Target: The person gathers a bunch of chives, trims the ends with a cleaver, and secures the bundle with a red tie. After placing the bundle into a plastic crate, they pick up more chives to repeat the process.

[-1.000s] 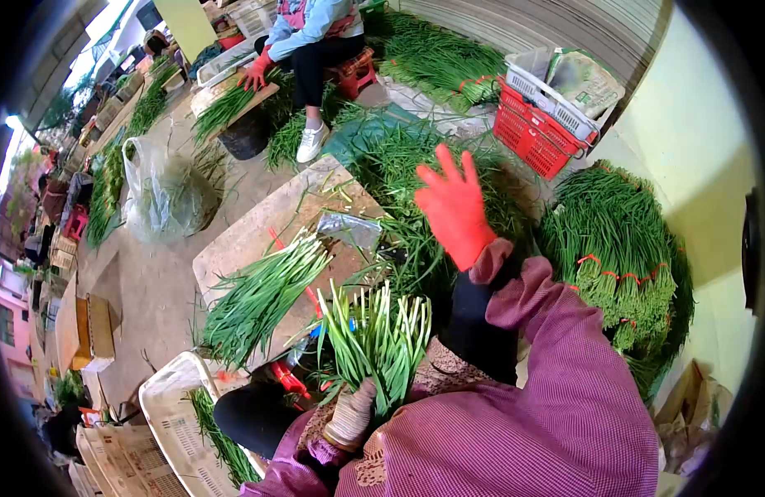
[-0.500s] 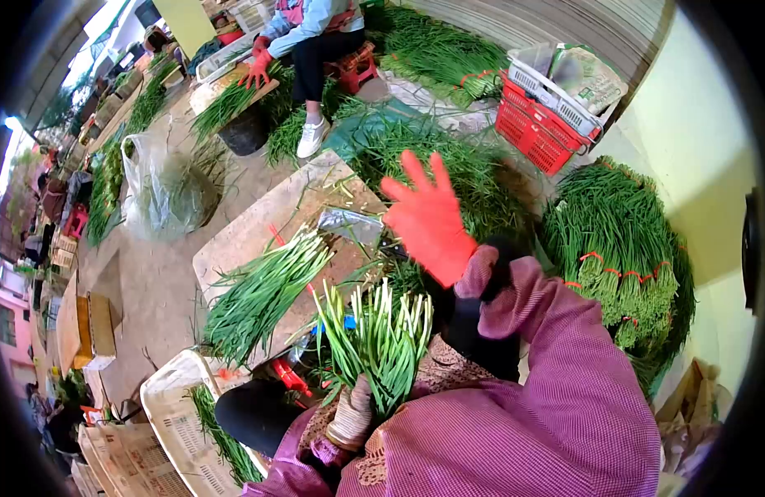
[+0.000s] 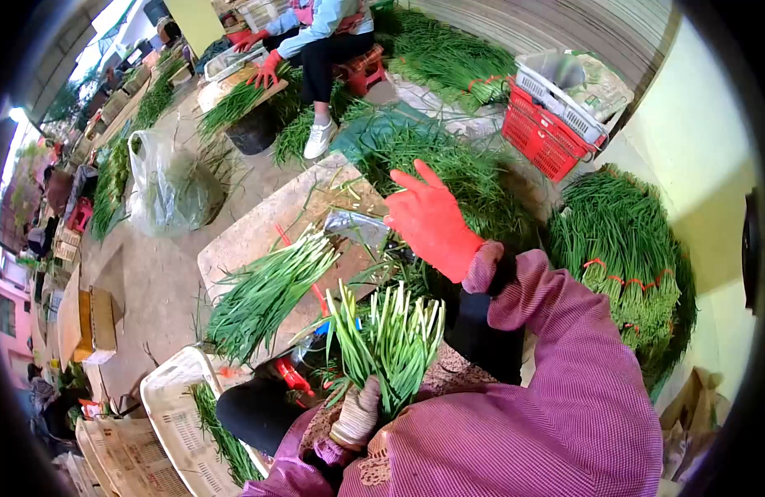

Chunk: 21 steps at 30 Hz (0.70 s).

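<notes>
Right hand has swung left and slightly down since the earlier frame, toward the board; left hand basically unchanged. Right, red glove: fingers apart, some bent, holding nothing; nearest thing in view is the silvery item on the board, can't tell the actual gap. Left, pale knit glove: fingers clamped around the lower part of the held bunch, just above the lap. It's upright, pale stem ends up, leaves down; my read is that grip low on the leaves keeps the stem ends free and visible. Second bunch lies flat on the board, pale ends toward the silvery item, probably so it sits within reach of the knees. Tied greens are stacked at right by the wall, likely to stay out of the way. Count: 1 bunch in hand, 1 on board, 1 silvery item, 1 red crate with 1 white crate on top, 1 pale basket lower left, 1 plastic bag, 1 seated co-worker with 2 red-gloved hands. Tied bundles overlap, can't count them; same for people far back.
</notes>
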{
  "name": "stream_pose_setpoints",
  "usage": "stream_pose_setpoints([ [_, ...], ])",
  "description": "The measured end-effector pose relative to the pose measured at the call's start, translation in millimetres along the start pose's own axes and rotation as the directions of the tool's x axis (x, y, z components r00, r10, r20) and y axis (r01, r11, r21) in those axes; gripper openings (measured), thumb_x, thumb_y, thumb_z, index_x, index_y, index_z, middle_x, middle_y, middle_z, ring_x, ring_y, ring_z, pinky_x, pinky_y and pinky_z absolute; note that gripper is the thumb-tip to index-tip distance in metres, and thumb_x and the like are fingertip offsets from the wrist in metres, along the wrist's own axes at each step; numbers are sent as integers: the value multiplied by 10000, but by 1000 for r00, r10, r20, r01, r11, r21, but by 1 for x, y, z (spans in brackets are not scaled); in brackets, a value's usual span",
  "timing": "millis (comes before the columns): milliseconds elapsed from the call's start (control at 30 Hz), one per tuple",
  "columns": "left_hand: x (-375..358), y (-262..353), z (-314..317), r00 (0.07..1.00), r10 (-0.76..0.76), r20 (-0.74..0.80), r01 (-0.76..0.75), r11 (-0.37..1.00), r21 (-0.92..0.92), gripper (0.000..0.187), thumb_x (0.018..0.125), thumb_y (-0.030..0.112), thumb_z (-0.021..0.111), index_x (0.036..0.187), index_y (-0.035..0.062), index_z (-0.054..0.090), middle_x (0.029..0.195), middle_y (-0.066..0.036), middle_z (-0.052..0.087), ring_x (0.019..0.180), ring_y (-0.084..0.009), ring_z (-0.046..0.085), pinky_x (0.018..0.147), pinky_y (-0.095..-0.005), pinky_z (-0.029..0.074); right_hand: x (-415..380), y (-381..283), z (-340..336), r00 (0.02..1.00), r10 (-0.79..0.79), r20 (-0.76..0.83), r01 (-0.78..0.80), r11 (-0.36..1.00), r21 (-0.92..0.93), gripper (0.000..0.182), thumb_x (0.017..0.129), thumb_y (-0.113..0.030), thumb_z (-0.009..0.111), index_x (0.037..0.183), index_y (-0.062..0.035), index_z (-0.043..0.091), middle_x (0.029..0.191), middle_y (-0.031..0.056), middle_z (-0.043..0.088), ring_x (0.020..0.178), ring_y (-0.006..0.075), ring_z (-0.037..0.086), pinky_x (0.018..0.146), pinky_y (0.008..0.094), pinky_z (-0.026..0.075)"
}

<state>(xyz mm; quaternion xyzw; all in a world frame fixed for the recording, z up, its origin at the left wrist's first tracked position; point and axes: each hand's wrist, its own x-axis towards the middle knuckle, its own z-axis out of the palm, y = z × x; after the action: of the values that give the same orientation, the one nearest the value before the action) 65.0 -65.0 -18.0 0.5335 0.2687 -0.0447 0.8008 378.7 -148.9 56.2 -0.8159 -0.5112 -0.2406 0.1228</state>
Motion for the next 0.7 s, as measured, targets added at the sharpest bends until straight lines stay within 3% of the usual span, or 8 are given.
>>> stream_pose_setpoints([
  [33, 1, -3, -2, 999, -39, 10, 39, 999, -5, 497, 988, 381, 557, 1301, -5, 534, 1203, -101, 632, 1072, -211, 608, 941, -349, 488, 2, -5, -2, 1000, -2, 1, 2, 1000, -1, 107, 823, -208, 688, 881, -120, 672, 1009, 40, 674, 1295, 312, 483, 1137, 551, 280],
  [100, 4, -6, -1, 999, -32, 1, 32, 998, 53, 493, 985, 370, 565, 1306, -2, 530, 1199, -102, 634, 1070, -215, 607, 942, -349, 486, 4, -29, -8, 984, -29, -178, 98, 914, 394, 106, 848, -224, 673, 836, -119, 671, 1145, 40, 662, 1369, 321, 413, 1146, 549, 256],
  [133, 6, -8, 0, 1000, -20, -10, 21, 994, 108, 489, 982, 359, 572, 1311, 0, 526, 1194, -102, 636, 1067, -218, 606, 942, -349, 485, 1, -42, -13, 993, -119, 7, 101, 867, 488, 146, 881, -258, 634, 867, -123, 688, 1282, 71, 613, 1409, 358, 345, 1159, 568, 205],
  [200, 6, -10, 0, 998, -58, -34, 63, 985, 159, 480, 975, 337, 590, 1321, 12, 519, 1192, -96, 637, 1067, -216, 603, 939, -350, 485, 0, -60, -20, 932, -321, 170, 201, 845, 495, 193, 874, -321, 628, 856, -146, 705, 1348, 95, 576, 1424, 408, 293, 1161, 605, 140],
  [300, 2, -3, 3, 993, -114, -35, 115, 993, 39, 365, 953, 240, 642, 1246, 31, 580, 1139, -57, 660, 994, -172, 621, 888, -328, 503, -9, -58, -6, 822, -403, 402, 238, 885, 400, 254, 845, -403, 645, 817, -161, 716, 1381, 107, 556, 1426, 454, 256, 1150, 636, 107],
  [433, 0, 3, 11, 989, -133, -68, 127, 988, -86, 318, 938, 166, 663, 1223, 40, 598, 1103, -40, 668, 958, -149, 622, 857, -318, 511, -15, -44, -1, 810, -349, 471, 63, 851, 522, 308, 802, -456, 674, 747, -155, 714, 1366, 122, 568, 1423, 459, 255, 1148, 634, 118],
  [567, -1, 8, 16, 986, -136, -100, 137, 991, -3, 330, 948, 154, 645, 1248, 32, 580, 1107, -52, 665, 942, -154, 618, 830, -311, 517, -23, -43, -4, 804, -310, 507, 107, 915, 389, 311, 803, -477, 667, 813, -171, 720, 1362, 120, 565, 1406, 464, 273, 1141, 639, 142],
  [700, -1, 16, 18, 969, -222, -107, 223, 975, -3, 373, 956, 186, 636, 1270, 12, 534, 1119, -50, 667, 981, -153, 618, 896, -306, 494, -38, -44, 1, 772, -326, 546, 29, 876, 481, 298, 800, -464, 667, 848, -175, 715, 1421, 104, 517, 1428, 453, 236, 1145, 634, 140],
])
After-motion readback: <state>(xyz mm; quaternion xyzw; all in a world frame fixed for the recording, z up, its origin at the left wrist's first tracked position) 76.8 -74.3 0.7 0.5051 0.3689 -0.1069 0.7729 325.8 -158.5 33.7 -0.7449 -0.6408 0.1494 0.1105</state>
